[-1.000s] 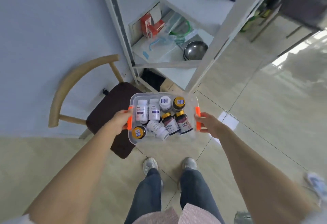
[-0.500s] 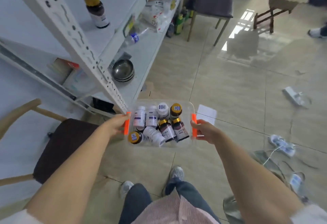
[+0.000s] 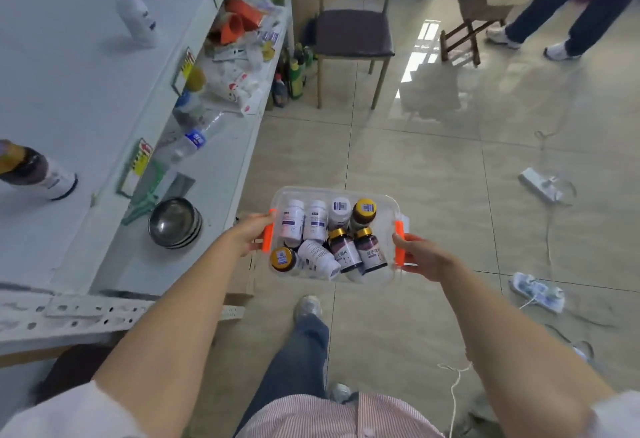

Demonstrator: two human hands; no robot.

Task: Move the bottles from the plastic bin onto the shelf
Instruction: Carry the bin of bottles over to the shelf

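I carry a clear plastic bin (image 3: pixel 388 275) with orange handles in front of me above the floor. My left hand (image 3: pixel 247 235) grips its left handle and my right hand (image 3: pixel 420 257) grips its right handle. Inside lie several bottles: white ones (image 3: pixel 292 221) and dark brown ones with gold caps (image 3: pixel 370 252). The white metal shelf (image 3: pixel 69 91) is to my left. On its top board stand a dark gold-capped bottle (image 3: pixel 33 169) and a white bottle (image 3: pixel 136 16).
The lower shelf board holds stacked steel bowls (image 3: pixel 175 223), a water bottle (image 3: pixel 194 139) and packets. A dark-seated chair (image 3: pixel 353 37) stands ahead. Power strips (image 3: pixel 535 292) and cables lie on the floor at right. Another person's legs (image 3: pixel 568 11) are at the far right.
My view has swung right and along the shelf while I walk; the bin stays held in both hands. The wooden chair by the wall has left the view.
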